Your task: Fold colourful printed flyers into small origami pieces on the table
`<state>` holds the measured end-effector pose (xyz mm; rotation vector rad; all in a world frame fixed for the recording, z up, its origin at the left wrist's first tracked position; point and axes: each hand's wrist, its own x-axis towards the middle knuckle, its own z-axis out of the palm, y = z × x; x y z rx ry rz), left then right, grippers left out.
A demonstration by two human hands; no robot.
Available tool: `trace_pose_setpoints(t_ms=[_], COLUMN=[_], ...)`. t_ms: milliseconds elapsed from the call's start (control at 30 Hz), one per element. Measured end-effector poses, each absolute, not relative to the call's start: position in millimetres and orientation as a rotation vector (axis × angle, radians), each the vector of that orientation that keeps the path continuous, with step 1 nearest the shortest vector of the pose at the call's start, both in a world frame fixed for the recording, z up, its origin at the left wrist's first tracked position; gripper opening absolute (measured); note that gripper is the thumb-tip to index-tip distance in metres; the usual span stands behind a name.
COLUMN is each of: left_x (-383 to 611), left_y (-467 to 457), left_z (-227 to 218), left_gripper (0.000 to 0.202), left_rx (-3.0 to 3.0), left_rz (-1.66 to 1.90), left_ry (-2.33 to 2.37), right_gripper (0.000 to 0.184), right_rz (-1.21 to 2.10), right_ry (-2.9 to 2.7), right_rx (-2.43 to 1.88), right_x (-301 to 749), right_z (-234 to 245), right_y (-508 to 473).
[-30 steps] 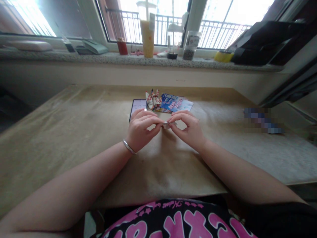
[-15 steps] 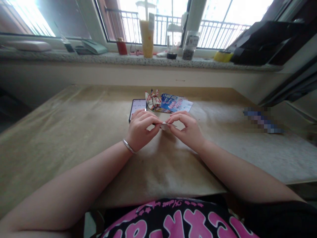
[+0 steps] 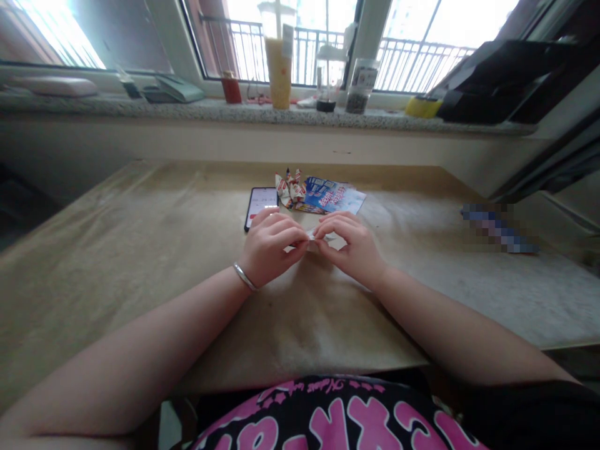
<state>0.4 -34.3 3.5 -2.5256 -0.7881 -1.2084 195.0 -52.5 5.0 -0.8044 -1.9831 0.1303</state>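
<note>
Head view: left hand (image 3: 267,247) and right hand (image 3: 351,247) pinch a small folded paper (image 3: 310,239) near the phone (image 3: 260,205); I'd hold both pinches steady.

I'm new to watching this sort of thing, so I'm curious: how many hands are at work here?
2: the left hand, with a silver bangle on its wrist, and the right hand, both pinching a small folded paper between them.
</note>
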Motion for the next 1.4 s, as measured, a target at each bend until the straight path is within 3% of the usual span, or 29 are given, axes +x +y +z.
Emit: trace_pose_setpoints(t_ms=[467, 1033, 1400], left_x=[1.3, 2.4, 0.0], left_y=[-35.3, -37.4, -31.1], left_z=[3.5, 5.4, 1.3], left_gripper=[0.007, 0.018, 0.017], left_rx=[-2.543, -2.571, -2.629], left_rz=[-1.135, -1.082, -1.13], left_ry=[-0.769, -0.78, -0.861], right_gripper=[0.005, 0.008, 0.007], right_rz=[0.131, 0.167, 0.083], right_ry=[-2.03, -2.07, -2.059], right_rx=[-0.796, -0.799, -1.015], right_x=[192.4, 194.2, 194.9], right_z=[2.8, 2.4, 1.1], right_y=[-51.9, -49.6, -46.7])
